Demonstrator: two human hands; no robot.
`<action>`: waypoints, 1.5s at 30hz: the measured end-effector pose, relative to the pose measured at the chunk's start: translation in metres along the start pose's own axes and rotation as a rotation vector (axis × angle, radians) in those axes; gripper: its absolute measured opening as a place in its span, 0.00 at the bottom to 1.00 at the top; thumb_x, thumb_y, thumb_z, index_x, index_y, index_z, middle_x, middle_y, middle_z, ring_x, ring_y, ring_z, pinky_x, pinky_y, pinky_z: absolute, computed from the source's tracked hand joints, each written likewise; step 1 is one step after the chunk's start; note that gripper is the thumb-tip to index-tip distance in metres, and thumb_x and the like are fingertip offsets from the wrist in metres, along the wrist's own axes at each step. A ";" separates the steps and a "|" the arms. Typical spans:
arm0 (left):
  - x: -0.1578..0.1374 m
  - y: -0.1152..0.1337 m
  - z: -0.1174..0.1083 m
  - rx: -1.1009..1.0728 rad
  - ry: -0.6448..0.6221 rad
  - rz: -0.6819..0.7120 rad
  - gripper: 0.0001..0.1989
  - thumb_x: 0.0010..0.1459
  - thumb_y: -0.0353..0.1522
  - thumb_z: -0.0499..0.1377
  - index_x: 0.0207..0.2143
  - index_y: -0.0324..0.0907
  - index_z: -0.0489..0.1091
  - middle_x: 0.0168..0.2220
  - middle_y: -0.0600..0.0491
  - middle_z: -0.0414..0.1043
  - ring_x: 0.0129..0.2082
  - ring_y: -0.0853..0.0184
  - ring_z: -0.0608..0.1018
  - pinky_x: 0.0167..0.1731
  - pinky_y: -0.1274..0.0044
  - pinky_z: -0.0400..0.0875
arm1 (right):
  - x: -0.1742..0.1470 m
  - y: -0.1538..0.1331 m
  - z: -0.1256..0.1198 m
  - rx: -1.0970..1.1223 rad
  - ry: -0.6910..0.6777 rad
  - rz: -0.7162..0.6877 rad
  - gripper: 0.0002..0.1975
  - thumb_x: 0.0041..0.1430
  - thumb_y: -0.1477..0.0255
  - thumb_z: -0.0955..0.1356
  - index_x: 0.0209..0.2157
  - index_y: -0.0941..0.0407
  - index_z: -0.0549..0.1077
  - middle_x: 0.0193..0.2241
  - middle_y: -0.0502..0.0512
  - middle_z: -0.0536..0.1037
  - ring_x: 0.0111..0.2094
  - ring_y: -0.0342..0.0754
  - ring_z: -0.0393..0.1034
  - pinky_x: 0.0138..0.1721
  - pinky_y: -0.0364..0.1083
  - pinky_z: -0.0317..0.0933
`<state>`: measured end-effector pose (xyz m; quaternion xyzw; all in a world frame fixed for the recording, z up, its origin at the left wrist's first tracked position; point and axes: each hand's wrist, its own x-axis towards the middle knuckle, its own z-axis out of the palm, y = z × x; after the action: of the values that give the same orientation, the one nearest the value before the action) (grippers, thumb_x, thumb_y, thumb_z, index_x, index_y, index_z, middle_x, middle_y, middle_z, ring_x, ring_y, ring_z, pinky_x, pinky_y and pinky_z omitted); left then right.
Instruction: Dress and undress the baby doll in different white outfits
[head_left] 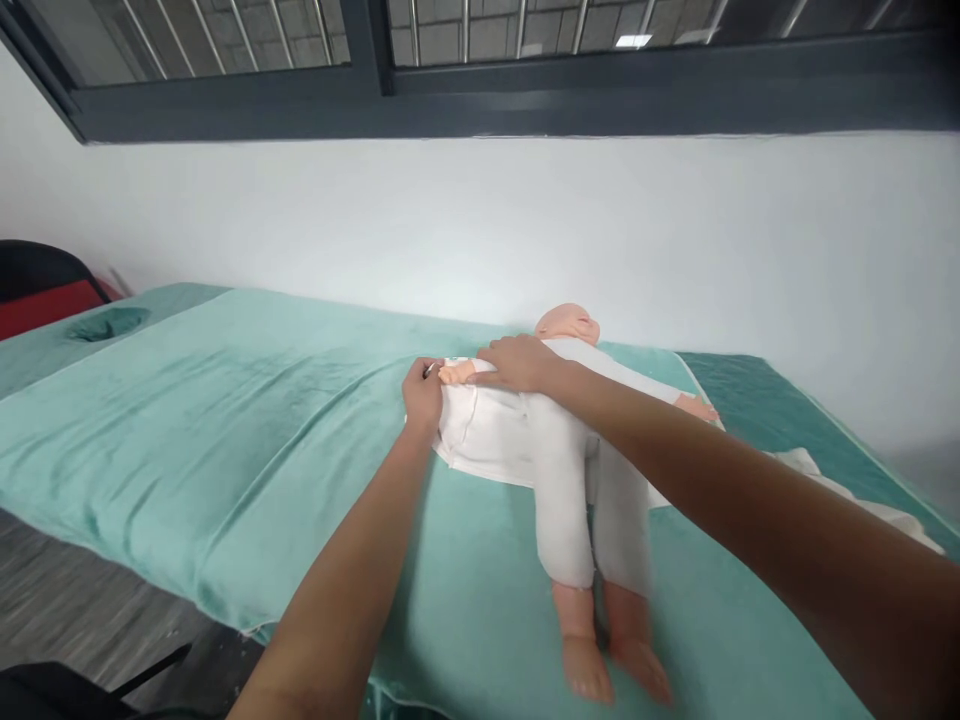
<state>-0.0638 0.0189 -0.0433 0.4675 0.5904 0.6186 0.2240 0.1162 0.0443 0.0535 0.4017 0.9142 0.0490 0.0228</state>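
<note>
A baby doll [566,480] with a white cloth body and bare plastic feet lies on its back, its head toward the wall. Spread beneath it is a white garment [495,440], sticking out on both sides. My left hand [424,392] is closed at the garment's left edge, beside the doll's small plastic hand [456,373]; its fingertips are partly hidden. My right hand [517,364] lies across the doll's arm on that side, fingers bent round it just above the wrist. The doll's other arm stretches out to the right, partly behind my forearm.
A green fabric cover [247,430] spreads over the bed, which has a face hole [109,323] at its left end. Some white cloth [847,490] lies at the right. Behind are a white wall [337,220] and a dark-framed window [480,95]. A red and black object [49,285] stands far left.
</note>
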 end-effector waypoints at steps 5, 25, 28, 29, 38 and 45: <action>-0.002 0.003 -0.002 -0.123 0.061 -0.022 0.12 0.57 0.39 0.56 0.26 0.42 0.65 0.26 0.58 0.64 0.28 0.71 0.67 0.31 0.79 0.63 | 0.008 -0.004 0.009 -0.082 -0.051 0.032 0.32 0.63 0.45 0.54 0.46 0.53 0.74 0.41 0.64 0.78 0.43 0.61 0.71 0.41 0.53 0.57; -0.042 0.051 0.026 -0.410 -0.265 -0.073 0.12 0.57 0.41 0.61 0.29 0.41 0.69 0.22 0.59 0.60 0.20 0.75 0.59 0.22 0.80 0.55 | 0.020 -0.011 0.020 -0.010 -0.012 0.218 0.13 0.61 0.64 0.63 0.33 0.57 0.75 0.36 0.64 0.80 0.40 0.60 0.74 0.42 0.55 0.59; -0.048 0.058 0.031 -0.479 -0.311 -0.155 0.12 0.56 0.41 0.61 0.29 0.42 0.69 0.20 0.60 0.54 0.17 0.76 0.54 0.18 0.79 0.47 | 0.017 -0.010 0.019 0.005 0.008 0.222 0.09 0.59 0.70 0.63 0.35 0.57 0.74 0.38 0.63 0.80 0.41 0.59 0.74 0.43 0.53 0.59; -0.050 0.059 0.031 -0.494 -0.324 -0.177 0.12 0.56 0.41 0.61 0.29 0.42 0.68 0.20 0.60 0.54 0.17 0.76 0.53 0.18 0.79 0.46 | 0.016 -0.010 0.019 0.009 0.016 0.221 0.09 0.59 0.72 0.63 0.36 0.57 0.74 0.39 0.64 0.79 0.42 0.58 0.73 0.43 0.53 0.58; -0.047 0.044 0.025 -0.324 -0.288 -0.134 0.11 0.58 0.41 0.58 0.30 0.43 0.68 0.27 0.56 0.67 0.22 0.73 0.63 0.22 0.80 0.58 | -0.034 0.005 0.012 0.219 0.275 0.263 0.17 0.61 0.66 0.62 0.48 0.58 0.70 0.48 0.64 0.75 0.50 0.60 0.67 0.48 0.55 0.60; -0.045 0.047 0.033 -0.309 -0.279 -0.134 0.12 0.59 0.40 0.58 0.28 0.43 0.64 0.24 0.59 0.62 0.18 0.75 0.58 0.16 0.81 0.50 | -0.123 0.048 0.051 0.586 0.833 0.739 0.19 0.61 0.61 0.61 0.47 0.58 0.69 0.47 0.66 0.74 0.48 0.56 0.69 0.52 0.54 0.61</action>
<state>-0.0016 -0.0109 -0.0176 0.4684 0.4817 0.6146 0.4132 0.2391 -0.0104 0.0082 0.6278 0.6226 -0.0466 -0.4649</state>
